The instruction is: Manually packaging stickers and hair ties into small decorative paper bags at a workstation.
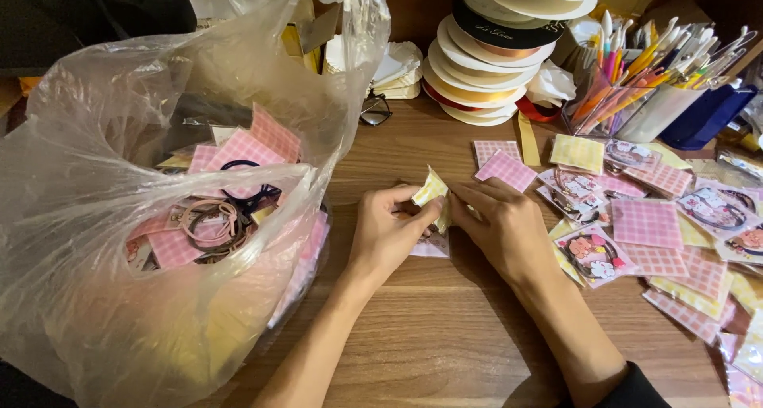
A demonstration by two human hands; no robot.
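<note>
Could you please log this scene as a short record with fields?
Surface: wooden table
Left hand: pinching a small yellow checked card
Right hand: gripping the same card from the other side
Left of hands: clear plastic bag holding pink checked cards and hair ties
Right of hands: loose pile of pink and yellow cards
Back: stack of ribbon spools, cup of pens
</note>
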